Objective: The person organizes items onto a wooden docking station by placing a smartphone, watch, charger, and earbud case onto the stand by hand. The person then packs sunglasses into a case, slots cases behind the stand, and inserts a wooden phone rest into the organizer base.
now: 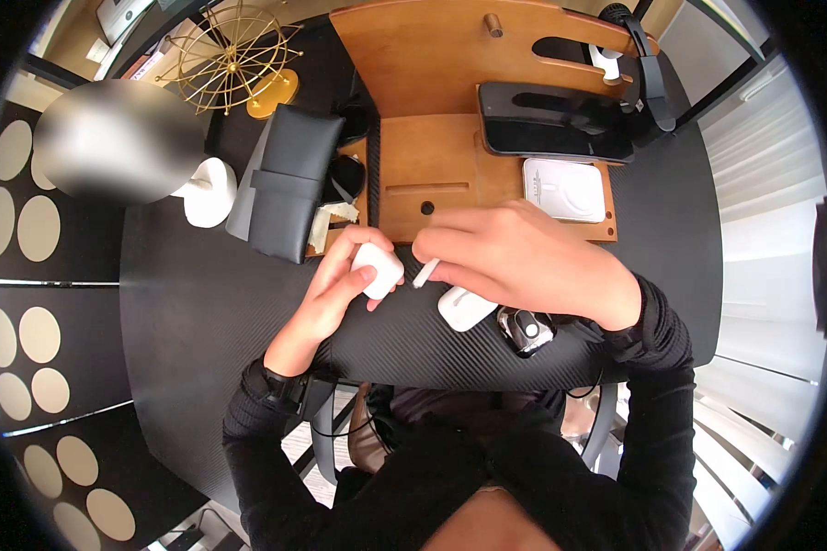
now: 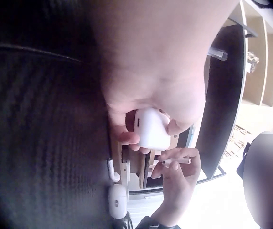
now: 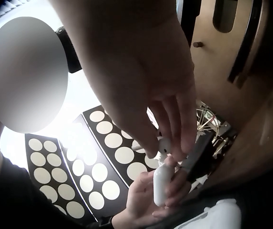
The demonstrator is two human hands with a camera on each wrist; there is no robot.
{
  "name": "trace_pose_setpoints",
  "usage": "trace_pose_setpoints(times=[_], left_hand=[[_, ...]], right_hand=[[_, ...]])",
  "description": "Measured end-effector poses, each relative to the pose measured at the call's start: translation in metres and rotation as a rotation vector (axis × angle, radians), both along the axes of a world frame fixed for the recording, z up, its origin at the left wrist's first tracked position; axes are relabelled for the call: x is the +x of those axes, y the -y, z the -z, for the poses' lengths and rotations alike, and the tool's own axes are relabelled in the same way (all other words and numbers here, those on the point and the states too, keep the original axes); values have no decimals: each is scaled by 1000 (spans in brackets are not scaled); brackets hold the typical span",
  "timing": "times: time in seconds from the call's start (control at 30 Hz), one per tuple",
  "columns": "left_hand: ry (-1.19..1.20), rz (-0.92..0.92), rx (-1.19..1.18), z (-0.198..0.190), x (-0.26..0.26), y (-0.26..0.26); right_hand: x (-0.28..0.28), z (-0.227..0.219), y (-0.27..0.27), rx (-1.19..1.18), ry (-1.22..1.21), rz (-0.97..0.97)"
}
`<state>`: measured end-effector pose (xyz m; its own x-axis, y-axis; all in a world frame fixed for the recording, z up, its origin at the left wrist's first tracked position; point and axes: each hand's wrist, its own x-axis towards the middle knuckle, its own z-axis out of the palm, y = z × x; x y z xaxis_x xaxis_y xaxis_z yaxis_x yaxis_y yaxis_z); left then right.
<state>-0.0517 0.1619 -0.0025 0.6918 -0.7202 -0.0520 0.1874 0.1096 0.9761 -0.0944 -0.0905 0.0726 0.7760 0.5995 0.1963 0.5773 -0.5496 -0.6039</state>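
My left hand (image 1: 326, 292) grips a rounded white case (image 1: 378, 270), its thumb on the near face; the case also shows in the left wrist view (image 2: 151, 130). Just to the right, my right hand (image 1: 533, 262) pinches a small white earbud (image 1: 424, 273) between thumb and fingers, apart from the case in the head view. The right wrist view shows the earbud's rounded head (image 3: 164, 144) just above the case (image 3: 161, 185). Another white case (image 1: 464, 309) lies on the table below my right hand. In the left wrist view, a white stemmed earbud (image 2: 112, 171) is near that second case (image 2: 118, 201).
A glossy black object (image 1: 526, 331) sits right of the second case. Behind are a wooden organizer (image 1: 413, 151), a black phone-like slab (image 1: 556, 124), a white rectangular device (image 1: 563, 191) and a black pouch (image 1: 289, 184). A gold wheel ornament (image 1: 272, 94) and headphones (image 1: 651, 83) stand farther back.
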Motion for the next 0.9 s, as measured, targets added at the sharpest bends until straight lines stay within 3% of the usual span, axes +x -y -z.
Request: trace_pose_setpoints(times=[0.07, 0.13, 0.27, 0.43, 0.6, 0.73, 0.8, 0.9], left_hand=[[14, 15, -7, 0, 0, -2], [100, -4, 175, -3, 0, -3], [129, -128, 34, -5, -6, 2], [47, -102, 1, 1, -7, -4], [268, -123, 92, 1, -7, 2], [250, -57, 45, -1, -4, -2], [-34, -8, -122, -10, -6, 2], [55, 43, 24, -4, -7, 3]], right_hand=[[-2, 6, -5, 77, 33, 17], [-6, 10, -15, 191, 144, -151], [-9, 13, -15, 38, 159, -127], [-3, 11, -10, 119, 126, -79], [-8, 13, -16, 191, 244, -75], [-10, 15, -17, 136, 190, -80], [-7, 7, -13, 76, 120, -26], [-5, 9, -12, 150, 133, 17]])
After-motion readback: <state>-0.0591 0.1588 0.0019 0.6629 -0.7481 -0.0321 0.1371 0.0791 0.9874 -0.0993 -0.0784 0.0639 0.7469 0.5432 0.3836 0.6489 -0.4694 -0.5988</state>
